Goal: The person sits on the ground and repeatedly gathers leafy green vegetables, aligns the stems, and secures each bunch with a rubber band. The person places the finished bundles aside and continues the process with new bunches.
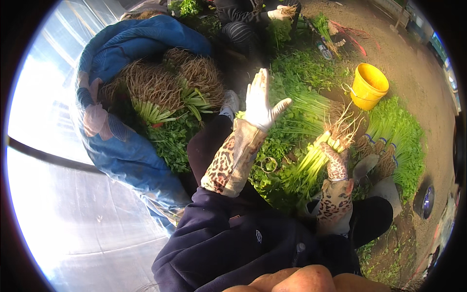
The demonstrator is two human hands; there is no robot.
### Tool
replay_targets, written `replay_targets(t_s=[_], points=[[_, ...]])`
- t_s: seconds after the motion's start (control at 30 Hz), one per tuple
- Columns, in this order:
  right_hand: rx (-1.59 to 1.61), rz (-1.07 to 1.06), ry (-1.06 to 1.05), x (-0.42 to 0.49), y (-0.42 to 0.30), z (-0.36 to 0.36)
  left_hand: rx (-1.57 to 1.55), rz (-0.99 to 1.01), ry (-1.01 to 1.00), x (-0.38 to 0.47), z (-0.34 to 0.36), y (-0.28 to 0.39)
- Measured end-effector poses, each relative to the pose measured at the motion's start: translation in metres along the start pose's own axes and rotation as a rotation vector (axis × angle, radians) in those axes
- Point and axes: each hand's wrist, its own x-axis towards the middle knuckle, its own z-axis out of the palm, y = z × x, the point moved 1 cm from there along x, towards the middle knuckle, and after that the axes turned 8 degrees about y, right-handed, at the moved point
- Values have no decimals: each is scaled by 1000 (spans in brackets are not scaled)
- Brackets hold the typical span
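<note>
My left hand (259, 100), in a white glove, is raised over the greens with its palm flat and thumb spread, holding nothing. In my right hand (335, 160), covered by a leopard-print glove, is a bunch of leafy stalks (310, 158), apparently celery. Its pale roots (343, 126) point up and away, and its leaves hang toward my lap. Beneath and beyond the hands lies a wide heap of loose stalks (303, 106). Tied bunches (397, 142) with blue bands rest to the right of my right hand.
A yellow bucket (368, 87) stands beyond my right hand. At left, a blue cloth (124, 157) surrounds piled rooted bunches (157, 87). Across from me, another person's gloved hand (280, 13) holds roots. A thin ring (269, 164) lies on the leaves. Translucent sheeting (73, 204) rises at left.
</note>
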Motion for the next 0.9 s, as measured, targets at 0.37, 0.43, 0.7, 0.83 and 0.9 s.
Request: replay_targets(t_s=[0.37,0.43,0.7,0.83,0.9], points=[[263,-121,123,9,-40,14,-1140,-899,-1534,-125,60,52],[274,-241,126,8,-41,20,-1265,-924,-1360,-146,59,64],[83,-138,10,8,-6,-9,-1356,-1057,-1114,-181,82,46],[-165,2,-54,33,139,-70,-933,-797,-1505,-234,113,8],[-382,5,-33,29,154,-55,-977,-866,-1471,-236,101,23]])
